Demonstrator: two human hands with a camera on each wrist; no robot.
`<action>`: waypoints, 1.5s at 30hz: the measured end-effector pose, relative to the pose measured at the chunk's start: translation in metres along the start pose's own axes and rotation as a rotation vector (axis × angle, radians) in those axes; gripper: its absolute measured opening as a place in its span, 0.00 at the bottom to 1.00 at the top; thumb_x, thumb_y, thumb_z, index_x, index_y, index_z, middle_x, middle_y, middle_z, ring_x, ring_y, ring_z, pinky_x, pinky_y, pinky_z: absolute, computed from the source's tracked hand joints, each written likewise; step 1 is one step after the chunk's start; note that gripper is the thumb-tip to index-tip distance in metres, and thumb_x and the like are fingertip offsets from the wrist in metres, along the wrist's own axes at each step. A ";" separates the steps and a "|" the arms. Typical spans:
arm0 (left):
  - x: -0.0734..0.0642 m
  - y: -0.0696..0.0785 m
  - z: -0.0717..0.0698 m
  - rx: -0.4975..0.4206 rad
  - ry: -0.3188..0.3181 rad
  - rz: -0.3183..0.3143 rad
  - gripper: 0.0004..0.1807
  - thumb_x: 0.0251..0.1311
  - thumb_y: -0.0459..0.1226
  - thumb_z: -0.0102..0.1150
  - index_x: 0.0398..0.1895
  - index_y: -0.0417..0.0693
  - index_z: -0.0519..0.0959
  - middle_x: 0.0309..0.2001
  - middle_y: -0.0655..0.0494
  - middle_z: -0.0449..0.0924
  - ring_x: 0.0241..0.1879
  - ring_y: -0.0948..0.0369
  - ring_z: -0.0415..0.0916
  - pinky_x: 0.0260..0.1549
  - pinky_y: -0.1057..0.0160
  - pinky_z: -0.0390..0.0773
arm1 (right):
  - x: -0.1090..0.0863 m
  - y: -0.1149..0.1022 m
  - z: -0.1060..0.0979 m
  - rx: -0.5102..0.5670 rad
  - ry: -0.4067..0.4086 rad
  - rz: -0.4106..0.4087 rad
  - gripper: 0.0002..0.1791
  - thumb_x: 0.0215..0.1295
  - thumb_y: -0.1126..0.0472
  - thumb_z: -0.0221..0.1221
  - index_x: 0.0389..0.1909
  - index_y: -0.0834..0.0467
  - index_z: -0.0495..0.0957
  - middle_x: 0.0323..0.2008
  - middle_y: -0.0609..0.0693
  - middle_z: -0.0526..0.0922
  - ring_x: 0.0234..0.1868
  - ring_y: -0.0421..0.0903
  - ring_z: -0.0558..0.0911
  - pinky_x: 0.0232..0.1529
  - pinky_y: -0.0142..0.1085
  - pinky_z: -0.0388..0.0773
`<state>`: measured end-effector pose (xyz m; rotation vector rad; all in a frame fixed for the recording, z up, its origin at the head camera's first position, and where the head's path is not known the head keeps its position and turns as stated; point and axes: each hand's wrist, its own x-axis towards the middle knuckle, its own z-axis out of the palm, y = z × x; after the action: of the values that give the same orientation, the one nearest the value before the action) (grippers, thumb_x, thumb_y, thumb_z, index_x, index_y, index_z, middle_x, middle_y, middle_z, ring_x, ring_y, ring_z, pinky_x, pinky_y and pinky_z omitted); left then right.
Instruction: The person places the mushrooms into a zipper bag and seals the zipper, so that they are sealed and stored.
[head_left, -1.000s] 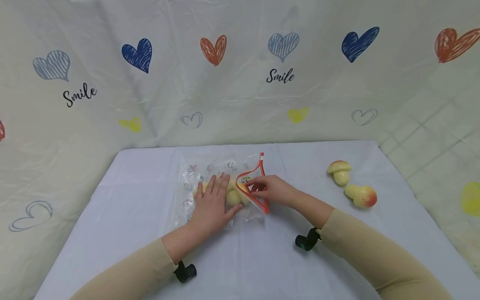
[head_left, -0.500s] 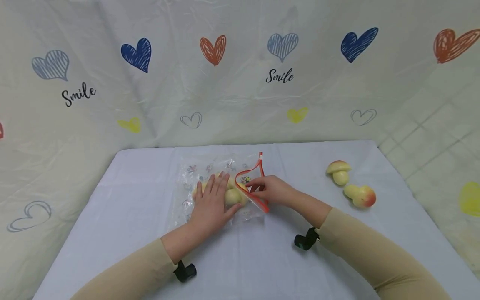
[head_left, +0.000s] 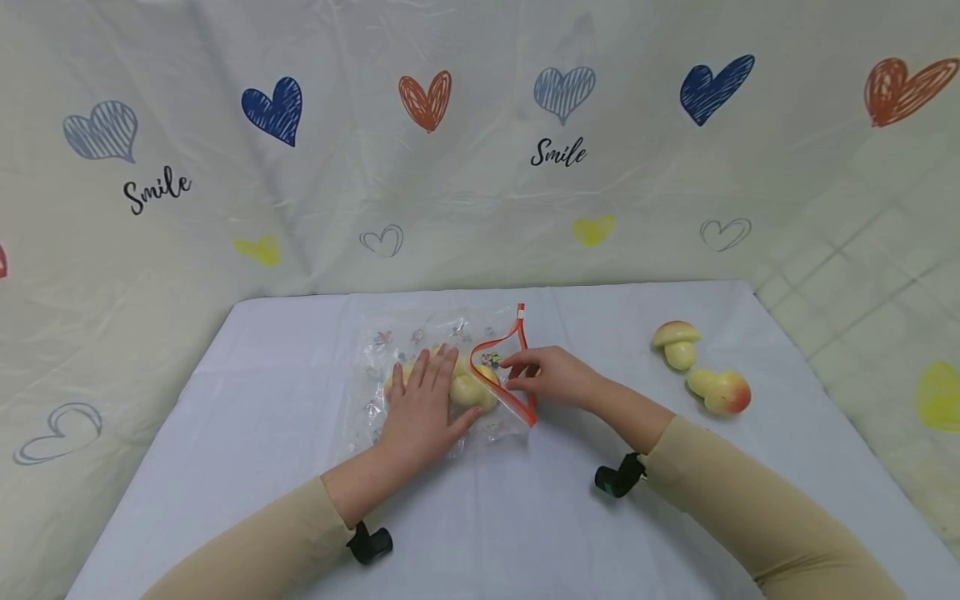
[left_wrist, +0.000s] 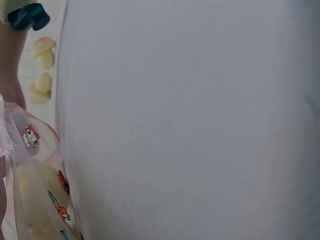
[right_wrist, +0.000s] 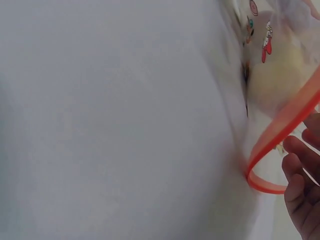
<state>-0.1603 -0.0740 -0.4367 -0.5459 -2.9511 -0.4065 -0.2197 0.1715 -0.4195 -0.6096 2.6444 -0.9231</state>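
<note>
A clear printed zip bag (head_left: pixel 366 392) with a red zip edge (head_left: pixel 480 350) lies on the table, its mouth gaping to the right. Several pale yellow toy mushrooms (head_left: pixel 468 392) are inside, partly hidden by my left hand (head_left: pixel 420 408). That hand rests flat on the bag with its fingers spread. At the bag's mouth is my right hand (head_left: pixel 555 375), fingers loosely bent. The right wrist view shows its fingers (right_wrist: pixel 295 190) beside the red edge, with nothing seen between them.
Two toy mushrooms lie at the right of the table: one with its cap up (head_left: pixel 677 343), the other on its side with a reddish cap (head_left: pixel 720 392). A white cloth (head_left: pixel 262 400) covers the table. Behind it hangs a curtain (head_left: pixel 480 183) printed with hearts.
My right hand has drawn back slightly to the right, away from the mushroom at the bag's mouth. My left hand stays on the bag.
</note>
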 end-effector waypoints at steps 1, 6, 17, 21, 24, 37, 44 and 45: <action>0.000 0.000 0.000 0.000 0.002 -0.001 0.51 0.62 0.65 0.53 0.80 0.54 0.46 0.78 0.53 0.49 0.77 0.49 0.43 0.70 0.35 0.37 | -0.001 0.000 -0.002 -0.001 0.005 0.002 0.20 0.63 0.55 0.68 0.56 0.53 0.82 0.38 0.42 0.83 0.38 0.42 0.78 0.35 0.33 0.79; 0.000 -0.001 0.002 0.005 0.019 0.000 0.51 0.61 0.66 0.54 0.80 0.54 0.47 0.78 0.53 0.50 0.77 0.49 0.43 0.70 0.35 0.37 | -0.008 0.001 -0.012 -0.014 0.035 -0.019 0.21 0.63 0.55 0.68 0.56 0.54 0.82 0.39 0.42 0.83 0.39 0.43 0.78 0.35 0.35 0.78; -0.001 -0.002 0.004 -0.014 -0.002 -0.007 0.52 0.61 0.66 0.53 0.80 0.55 0.45 0.79 0.54 0.48 0.77 0.49 0.41 0.70 0.37 0.33 | -0.021 0.017 -0.041 -0.077 0.080 0.043 0.24 0.63 0.53 0.68 0.59 0.53 0.81 0.43 0.47 0.83 0.42 0.46 0.77 0.36 0.36 0.77; -0.001 -0.003 0.004 -0.016 -0.005 -0.008 0.52 0.61 0.66 0.53 0.80 0.55 0.44 0.79 0.55 0.47 0.78 0.50 0.40 0.70 0.37 0.32 | -0.032 0.026 -0.054 -0.101 0.108 0.073 0.24 0.62 0.52 0.68 0.59 0.52 0.80 0.46 0.47 0.83 0.44 0.47 0.77 0.36 0.36 0.77; -0.001 -0.004 0.004 -0.014 -0.006 -0.008 0.52 0.61 0.67 0.52 0.80 0.55 0.44 0.79 0.55 0.47 0.78 0.50 0.40 0.70 0.37 0.33 | -0.042 0.035 -0.066 -0.118 0.130 0.094 0.24 0.63 0.52 0.68 0.59 0.53 0.80 0.48 0.50 0.84 0.44 0.48 0.77 0.36 0.36 0.77; -0.002 -0.005 0.003 -0.014 0.009 0.003 0.52 0.61 0.66 0.53 0.80 0.54 0.45 0.79 0.54 0.48 0.77 0.49 0.41 0.70 0.36 0.34 | -0.106 0.076 -0.105 -0.169 0.191 0.175 0.26 0.64 0.44 0.65 0.59 0.53 0.80 0.51 0.53 0.81 0.46 0.48 0.76 0.43 0.41 0.74; -0.002 -0.004 0.002 -0.007 0.005 0.003 0.52 0.62 0.67 0.52 0.80 0.55 0.44 0.79 0.54 0.47 0.77 0.49 0.40 0.70 0.36 0.34 | -0.137 0.094 -0.121 -0.196 0.205 0.281 0.34 0.63 0.37 0.63 0.62 0.55 0.77 0.44 0.54 0.80 0.45 0.53 0.75 0.33 0.38 0.72; -0.002 -0.004 0.002 -0.009 0.006 0.004 0.52 0.62 0.67 0.52 0.80 0.54 0.45 0.79 0.54 0.47 0.77 0.49 0.41 0.70 0.36 0.35 | -0.141 0.097 -0.123 -0.199 0.215 0.292 0.34 0.63 0.37 0.63 0.62 0.56 0.77 0.43 0.55 0.81 0.44 0.54 0.75 0.32 0.38 0.72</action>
<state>-0.1601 -0.0775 -0.4398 -0.5510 -2.9429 -0.4201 -0.1725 0.3716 -0.3714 -0.1604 2.9354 -0.6779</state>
